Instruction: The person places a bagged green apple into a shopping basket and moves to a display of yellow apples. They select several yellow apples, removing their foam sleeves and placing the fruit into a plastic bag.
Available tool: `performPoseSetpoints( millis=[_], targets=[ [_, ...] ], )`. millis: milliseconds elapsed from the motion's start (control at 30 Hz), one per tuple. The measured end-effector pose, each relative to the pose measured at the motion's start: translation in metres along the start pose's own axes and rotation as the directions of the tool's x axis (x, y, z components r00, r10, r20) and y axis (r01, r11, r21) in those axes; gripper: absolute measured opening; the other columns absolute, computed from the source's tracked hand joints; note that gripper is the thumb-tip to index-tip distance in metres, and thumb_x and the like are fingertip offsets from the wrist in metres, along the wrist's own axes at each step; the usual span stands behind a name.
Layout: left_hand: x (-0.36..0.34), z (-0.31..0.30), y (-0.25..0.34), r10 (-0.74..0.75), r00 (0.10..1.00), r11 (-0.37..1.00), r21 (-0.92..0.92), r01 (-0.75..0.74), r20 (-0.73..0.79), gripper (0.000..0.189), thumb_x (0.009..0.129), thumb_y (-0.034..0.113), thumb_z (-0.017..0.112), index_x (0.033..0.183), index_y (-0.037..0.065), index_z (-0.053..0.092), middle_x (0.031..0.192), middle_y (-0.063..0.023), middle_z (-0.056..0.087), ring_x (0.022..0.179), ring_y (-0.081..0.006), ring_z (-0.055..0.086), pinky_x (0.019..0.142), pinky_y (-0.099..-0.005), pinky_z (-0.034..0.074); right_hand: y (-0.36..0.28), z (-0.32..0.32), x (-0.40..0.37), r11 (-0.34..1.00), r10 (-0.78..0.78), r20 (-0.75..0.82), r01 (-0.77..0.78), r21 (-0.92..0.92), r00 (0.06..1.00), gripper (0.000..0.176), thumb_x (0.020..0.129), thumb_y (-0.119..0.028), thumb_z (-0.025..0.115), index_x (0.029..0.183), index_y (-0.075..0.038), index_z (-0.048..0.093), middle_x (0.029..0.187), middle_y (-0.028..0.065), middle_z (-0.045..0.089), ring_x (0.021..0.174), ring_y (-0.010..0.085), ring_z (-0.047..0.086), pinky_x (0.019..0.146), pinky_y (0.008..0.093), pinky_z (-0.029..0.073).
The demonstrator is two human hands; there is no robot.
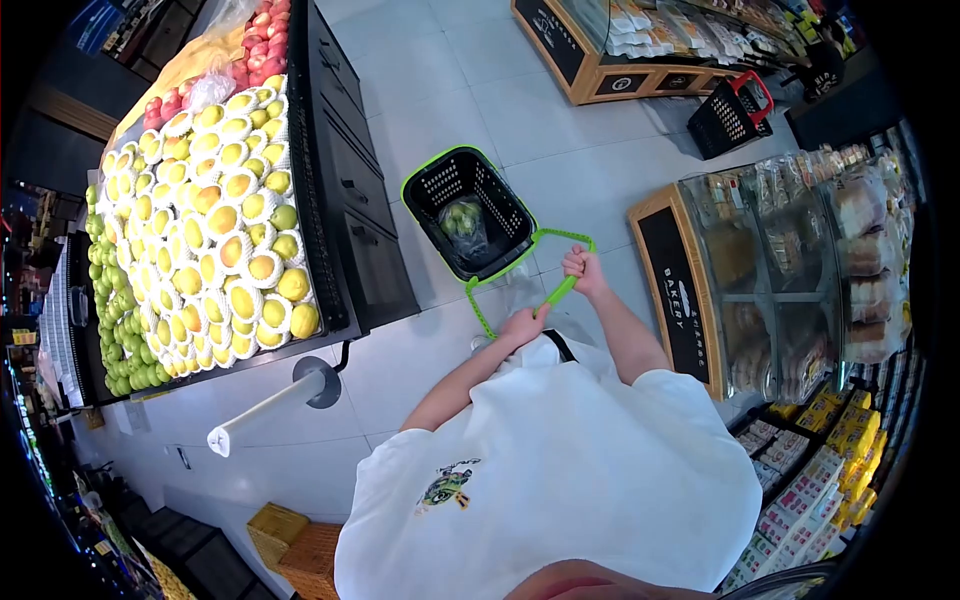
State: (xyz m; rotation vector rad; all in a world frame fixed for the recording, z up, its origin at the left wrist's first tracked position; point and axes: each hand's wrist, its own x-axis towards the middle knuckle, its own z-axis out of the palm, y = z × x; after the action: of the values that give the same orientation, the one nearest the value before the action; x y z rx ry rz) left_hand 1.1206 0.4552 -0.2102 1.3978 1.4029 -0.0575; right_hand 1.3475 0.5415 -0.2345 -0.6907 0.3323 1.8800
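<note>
Lying in the black basket (452,180): clear bag (473,250) of green produce (461,214)

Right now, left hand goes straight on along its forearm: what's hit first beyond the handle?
Probably the right hand, also on the green handle; height difference is unclear from this view.

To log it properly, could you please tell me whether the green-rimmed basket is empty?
It is not empty: inside the basket lies a clear plastic bag with green produce in it.
</note>
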Motion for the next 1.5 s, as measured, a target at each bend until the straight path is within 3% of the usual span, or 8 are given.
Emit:
performPoseSetpoints(
  millis=[300,500,600,667,1000,1067,1267,1500],
  targets=[
    [0.075,-0.087,0.041,-0.04,0.999,0.999,-0.013,0.039,-0.036,0.081,0.1,0.071,0.039,0.113,0.0,0.074,0.112,-0.0279,0.073,0.11,-0.0443,0.069,0.095,-0.0517,0.053,-0.05,0.051,0.103,0.998,0.059,0.064,-0.057,-0.033,0.996,0.021,0.072,0.01,0.048,0.081,-0.008,0.052,0.061,-0.0006,0.035,0.05,0.0108,0.031,0.039,0.023,0.022],
    [0.1,-0.144,0.042,-0.119,0.992,0.988,0.088,0.123,-0.046,0.083,0.096,0.077,0.036,0.11,0.007,0.078,0.109,-0.0219,0.075,0.107,-0.0434,0.07,0.094,-0.0504,0.054,-0.022,0.06,0.166,0.964,-0.166,-0.375,0.07,-0.255,0.912,0.034,0.077,0.004,0.056,0.107,-0.009,0.047,0.073,0.0063,0.048,0.055,0.0173,0.044,0.046,0.0313,0.042],
    [0.116,-0.156,0.01,-0.192,0.978,0.968,0.146,0.203,-0.085,0.086,0.092,0.084,0.038,0.113,0.01,0.078,0.114,-0.019,0.075,0.111,-0.0405,0.069,0.095,-0.0491,0.054,-0.005,0.052,0.194,0.797,-0.445,-0.558,0.026,-0.603,0.701,0.052,0.08,-0.002,0.06,0.126,-0.008,0.039,0.087,0.0138,0.059,0.065,0.0279,0.06,0.058,0.0436,0.055],
    [0.117,-0.167,-0.013,-0.189,0.979,0.964,0.173,0.2,-0.08,0.091,0.088,0.087,0.04,0.12,0.01,0.076,0.121,-0.0203,0.073,0.118,-0.0378,0.067,0.102,-0.0472,0.051,0.004,0.028,0.225,0.213,-0.678,-0.389,-0.34,-0.916,0.623,0.076,0.083,-0.005,0.062,0.149,-0.01,0.026,0.11,0.0253,0.062,0.099,0.0395,0.068,0.09,0.0492,0.056],
    [0.107,-0.299,-0.051,-0.271,0.944,0.865,0.383,0.325,-0.188,0.078,0.074,0.08,0.068,0.114,0.014,0.076,0.113,-0.0128,0.075,0.115,-0.0309,0.067,0.106,-0.0442,0.041,0.046,0.158,0.244,-0.565,-0.335,-0.141,-0.318,-0.761,0.932,0.071,0.083,-0.02,0.07,0.148,-0.014,0.042,0.133,0.0274,0.054,0.13,0.0431,0.053,0.106,0.0515,0.046],
    [0.118,-0.319,-0.071,-0.24,0.941,0.88,0.355,0.315,-0.239,0.064,0.074,0.069,0.076,0.112,0.018,0.078,0.112,-0.0101,0.076,0.113,-0.0279,0.068,0.102,-0.0436,0.043,0.054,0.183,0.25,-0.838,-0.156,0.148,-0.052,-0.542,0.977,0.057,0.087,-0.024,0.067,0.141,-0.013,0.052,0.132,0.02,0.055,0.137,0.0388,0.046,0.106,0.0563,0.042],
    [0.152,-0.402,-0.112,-0.241,0.923,0.866,0.364,0.344,-0.298,0.046,0.077,0.046,0.075,0.115,0.02,0.079,0.116,-0.0089,0.076,0.114,-0.0256,0.068,0.104,-0.042,0.043,0.092,0.225,0.325,-0.693,0.381,0.145,0.386,-0.609,0.913,0.032,0.099,-0.025,0.052,0.126,-0.011,0.062,0.124,0.0177,0.066,0.123,0.0394,0.059,0.103,0.06,0.041],
    [0.189,-0.467,-0.106,-0.174,0.925,0.873,0.381,0.304,-0.337,0.038,0.075,0.032,0.073,0.111,0.019,0.08,0.111,-0.0086,0.077,0.112,-0.0251,0.069,0.102,-0.0433,0.042,0.136,0.328,0.343,-0.724,0.256,0.069,0.239,-0.647,0.964,0.036,0.103,-0.037,0.048,0.127,-0.012,0.061,0.123,0.0164,0.07,0.116,0.0381,0.064,0.103,0.055,0.043]
  ],
)
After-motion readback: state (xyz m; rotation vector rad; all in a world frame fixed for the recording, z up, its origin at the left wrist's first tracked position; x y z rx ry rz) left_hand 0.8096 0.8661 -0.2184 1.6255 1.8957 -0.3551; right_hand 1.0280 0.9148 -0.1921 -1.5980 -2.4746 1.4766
